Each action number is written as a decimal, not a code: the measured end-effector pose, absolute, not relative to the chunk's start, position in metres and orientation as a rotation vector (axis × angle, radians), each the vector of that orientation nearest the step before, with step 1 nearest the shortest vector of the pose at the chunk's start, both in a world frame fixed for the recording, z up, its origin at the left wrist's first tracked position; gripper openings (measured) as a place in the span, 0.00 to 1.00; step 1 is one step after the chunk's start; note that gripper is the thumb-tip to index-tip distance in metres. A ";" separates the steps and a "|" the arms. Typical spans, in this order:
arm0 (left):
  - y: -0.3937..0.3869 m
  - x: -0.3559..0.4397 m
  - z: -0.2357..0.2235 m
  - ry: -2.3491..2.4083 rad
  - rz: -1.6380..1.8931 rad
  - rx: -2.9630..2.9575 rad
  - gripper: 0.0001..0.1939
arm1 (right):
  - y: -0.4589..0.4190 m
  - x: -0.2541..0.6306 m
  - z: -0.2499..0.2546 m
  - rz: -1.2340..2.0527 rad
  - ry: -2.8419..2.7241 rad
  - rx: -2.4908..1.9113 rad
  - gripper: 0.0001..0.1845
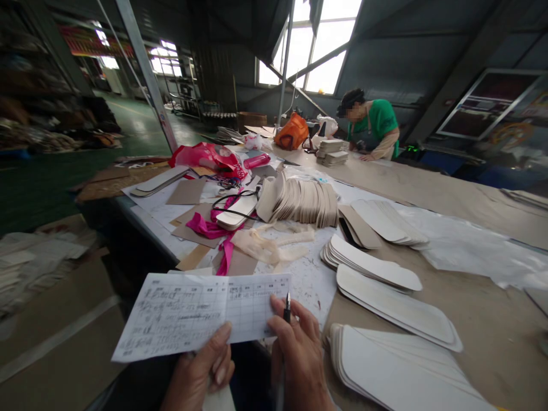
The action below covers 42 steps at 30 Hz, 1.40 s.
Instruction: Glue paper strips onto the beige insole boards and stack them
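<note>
A white paper form (250,314) with printed columns and handwritten lines is held up near the table's front edge. My left hand (201,371) pinches its lower edge, the thumb lying on top. Between the fingers of my right hand (299,354) is a pen (287,308), its tip pointing up and away. The right thumb and forefinger also touch the form's right side. Beyond the form, a pale strip of fabric (261,245) and a bright pink cloth strip (205,226) lie on the table. Stacks of white rounded boards (398,308) sit to the right of my hands.
A long row of beige rounded pieces (299,200) leans in the middle of the table. Behind it are a red plastic bag (209,157) and an orange bag (291,131). A co-worker in a green top (381,125) bends over the far side. Cardboard (64,319) lies at lower left.
</note>
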<state>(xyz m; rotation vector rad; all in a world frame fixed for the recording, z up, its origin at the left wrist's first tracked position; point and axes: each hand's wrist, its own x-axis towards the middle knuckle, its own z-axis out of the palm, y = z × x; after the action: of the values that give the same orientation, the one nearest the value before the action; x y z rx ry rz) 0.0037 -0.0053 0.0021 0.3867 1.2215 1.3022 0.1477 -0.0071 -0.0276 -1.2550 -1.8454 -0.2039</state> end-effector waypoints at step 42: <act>0.045 -0.037 -0.013 1.097 1.328 0.259 0.24 | 0.069 0.114 -0.010 1.086 -0.984 -1.426 0.22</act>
<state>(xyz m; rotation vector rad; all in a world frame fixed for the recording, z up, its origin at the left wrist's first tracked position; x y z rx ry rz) -0.0367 0.0449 -0.0133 0.2590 1.0967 1.3284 0.1144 0.0691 -0.0102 -1.4264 -0.9837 1.0855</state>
